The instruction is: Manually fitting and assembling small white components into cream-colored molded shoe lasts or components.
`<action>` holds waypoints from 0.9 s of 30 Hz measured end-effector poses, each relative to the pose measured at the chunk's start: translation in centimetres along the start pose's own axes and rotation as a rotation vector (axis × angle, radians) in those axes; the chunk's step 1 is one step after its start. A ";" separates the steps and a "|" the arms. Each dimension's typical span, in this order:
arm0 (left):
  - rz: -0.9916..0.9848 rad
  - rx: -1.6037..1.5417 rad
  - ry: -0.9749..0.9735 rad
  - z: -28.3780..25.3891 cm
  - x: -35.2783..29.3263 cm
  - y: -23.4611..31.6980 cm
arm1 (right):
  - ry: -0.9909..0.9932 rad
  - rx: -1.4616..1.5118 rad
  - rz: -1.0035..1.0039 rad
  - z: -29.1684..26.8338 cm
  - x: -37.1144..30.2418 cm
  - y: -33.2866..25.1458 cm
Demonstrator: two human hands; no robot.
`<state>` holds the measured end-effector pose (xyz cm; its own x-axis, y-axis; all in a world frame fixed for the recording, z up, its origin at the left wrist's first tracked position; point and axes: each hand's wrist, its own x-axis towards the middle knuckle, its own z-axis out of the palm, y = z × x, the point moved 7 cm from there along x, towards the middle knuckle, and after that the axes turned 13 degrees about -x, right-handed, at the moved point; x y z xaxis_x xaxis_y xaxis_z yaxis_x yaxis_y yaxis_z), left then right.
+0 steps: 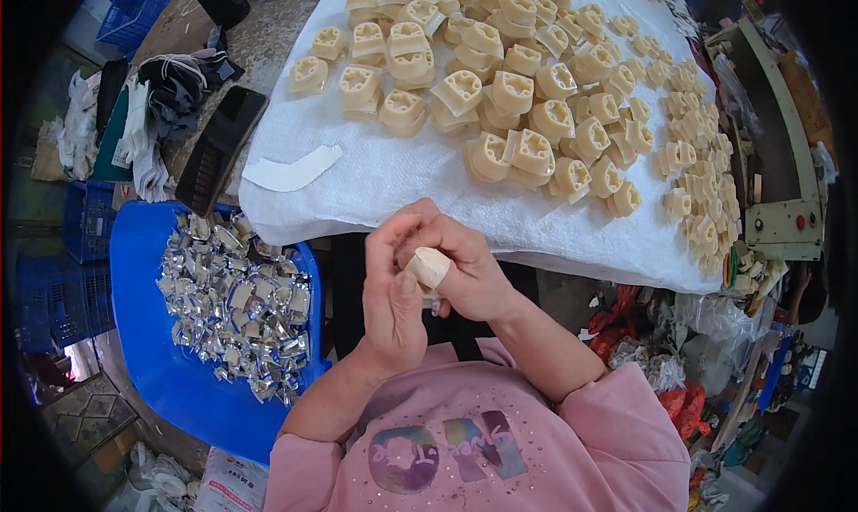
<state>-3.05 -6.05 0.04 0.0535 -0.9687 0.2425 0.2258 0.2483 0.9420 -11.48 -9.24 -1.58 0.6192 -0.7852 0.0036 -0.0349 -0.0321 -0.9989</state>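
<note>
Head view: fingers (458,236) surround a small, mostly hidden piece (430,303).

Lettering shows in two places. Across the chest of the pink shirt (527,405) runs a large print (447,454) of blocky shapes in dark purple, grey and muted green, with paler looping script laid over them; the folds of the cloth bend some of the letters. At the lower left, a white bag (234,478) carries a small reddish mark near its top, a bolder line of dark characters beneath it, and finer red print lower down, partly cut off by the frame and too small to read fully.
</note>
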 end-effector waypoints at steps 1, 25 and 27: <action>0.045 0.037 0.010 -0.1 0.0 0.3 | 0.076 -0.161 -0.159 0.0 -0.1 -0.7; 0.002 0.254 -0.080 -1.9 0.5 -0.6 | 0.407 -0.643 -0.301 -3.0 0.3 -3.4; 0.241 0.634 -0.273 -1.1 0.3 0.1 | 0.092 -0.794 -0.062 -1.9 1.1 -2.4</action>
<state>-1.94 -6.32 -0.02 -0.2324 -0.8718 0.4312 -0.3728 0.4893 0.7884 -12.17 -11.23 0.90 0.5723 -0.8143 0.0968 -0.5715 -0.4808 -0.6650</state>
